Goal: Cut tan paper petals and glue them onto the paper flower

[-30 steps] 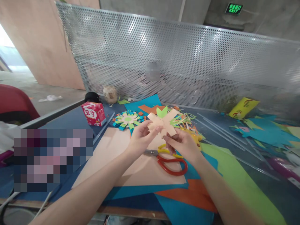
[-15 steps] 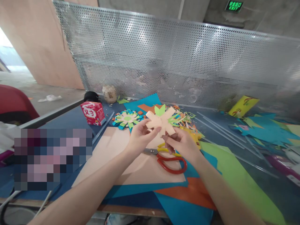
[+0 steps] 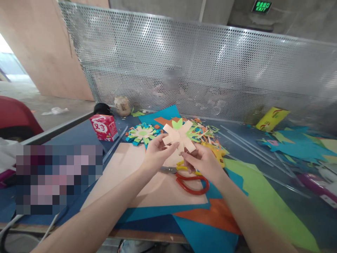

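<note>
Left hand (image 3: pixel 159 151) and right hand (image 3: pixel 201 160) pinching one peach paper flower (image 3: pixel 181 136), one pair of scissors (image 3: pixel 180 176) below

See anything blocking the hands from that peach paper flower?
Nothing visible is: the left hand and right hand both hold the peach paper flower directly. The scissors lie below it, not in between.

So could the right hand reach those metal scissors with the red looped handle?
Probably yes: the scissors' red loop lies uncovered near the right hand, though that hand holds a pale peach paper flower.
</note>
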A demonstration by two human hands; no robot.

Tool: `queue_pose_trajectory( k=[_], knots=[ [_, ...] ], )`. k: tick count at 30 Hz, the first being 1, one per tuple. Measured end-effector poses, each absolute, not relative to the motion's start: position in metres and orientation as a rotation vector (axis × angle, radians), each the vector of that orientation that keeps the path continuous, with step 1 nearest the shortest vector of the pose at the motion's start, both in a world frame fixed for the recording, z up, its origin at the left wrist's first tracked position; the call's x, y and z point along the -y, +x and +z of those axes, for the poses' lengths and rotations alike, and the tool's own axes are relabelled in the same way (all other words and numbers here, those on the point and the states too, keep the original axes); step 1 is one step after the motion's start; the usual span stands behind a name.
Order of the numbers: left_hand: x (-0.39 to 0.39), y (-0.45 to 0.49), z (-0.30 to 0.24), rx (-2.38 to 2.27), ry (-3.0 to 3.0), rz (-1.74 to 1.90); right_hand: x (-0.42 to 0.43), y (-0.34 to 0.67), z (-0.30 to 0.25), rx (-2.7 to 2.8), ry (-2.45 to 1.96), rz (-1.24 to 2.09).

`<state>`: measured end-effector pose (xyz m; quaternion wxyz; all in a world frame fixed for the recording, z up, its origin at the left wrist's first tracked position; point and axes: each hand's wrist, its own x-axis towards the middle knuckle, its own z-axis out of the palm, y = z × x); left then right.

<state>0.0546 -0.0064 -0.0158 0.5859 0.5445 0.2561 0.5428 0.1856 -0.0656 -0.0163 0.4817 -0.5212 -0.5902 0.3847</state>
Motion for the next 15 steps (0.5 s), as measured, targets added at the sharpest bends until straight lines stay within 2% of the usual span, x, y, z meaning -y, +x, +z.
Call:
queue_pose_trajectory(
  k=[4, 10, 15],
  knots=[
    [0.003, 0.055, -0.017, -0.608, 1.215, 1.256, 0.068, 0.189, -0.016, 1.583, -1.373, 0.727],
    [-0.006, 0.052, -0.022, -0.649, 1.014, 1.207, 0.072, 0.212, -0.008, 1.641, -1.541, 0.018],
    [-0.007, 0.051, -0.022, -0.626, 0.809, 1.01, 0.062, 0.23, -0.008, 1.657, -1.38, -0.484]
  ],
)
